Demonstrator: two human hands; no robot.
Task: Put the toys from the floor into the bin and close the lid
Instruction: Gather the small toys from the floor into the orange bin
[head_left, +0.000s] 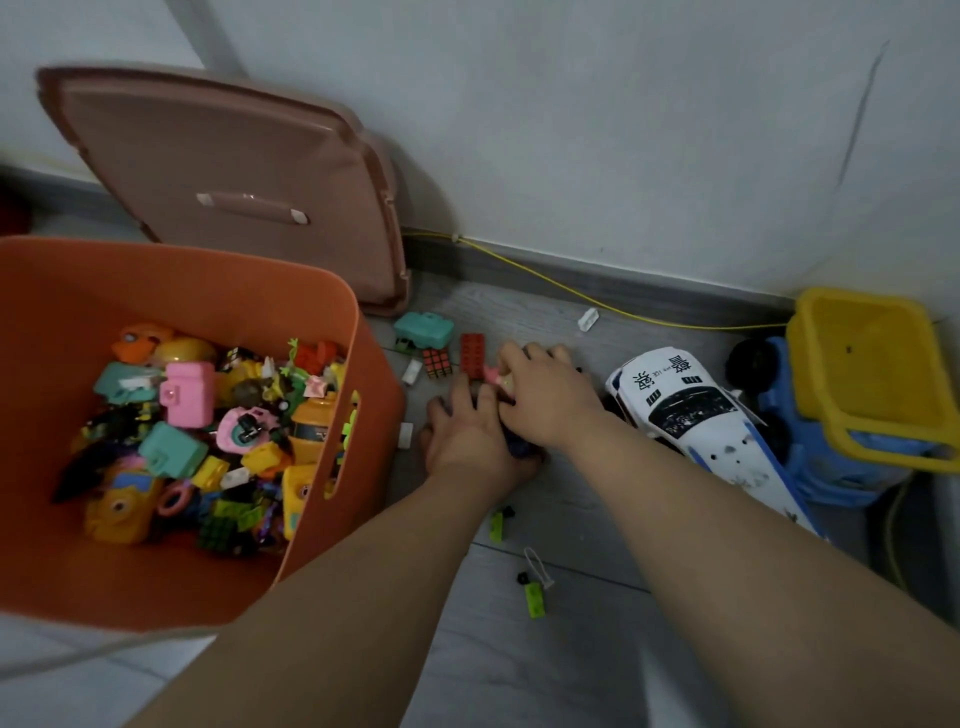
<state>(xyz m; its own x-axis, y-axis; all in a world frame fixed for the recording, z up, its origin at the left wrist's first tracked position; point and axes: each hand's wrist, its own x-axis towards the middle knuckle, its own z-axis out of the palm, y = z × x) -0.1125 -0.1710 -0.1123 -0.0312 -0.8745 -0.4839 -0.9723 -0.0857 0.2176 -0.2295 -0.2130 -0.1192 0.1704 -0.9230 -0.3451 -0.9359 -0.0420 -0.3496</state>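
Note:
The orange bin (358, 332) stands open at the left, holding several mixed toys. Its pink-brown lid (218, 156) leans against the wall behind it. On the floor right of the bin lie a teal toy case (423, 328), a small puzzle cube (437, 362) and a red brick (471, 352). My left hand (470, 439) and my right hand (545, 397) are pressed together over a small heap of dark and pink toys on the floor, fingers curled around them. What exactly each hand holds is hidden.
A white toy police car (691, 410) lies right of my hands. Beyond it is a blue truck with a yellow tub (872, 364). Green bricks (535, 600), a white clip and small white pieces are scattered on the grey floor. A yellow cable (545, 283) runs along the wall.

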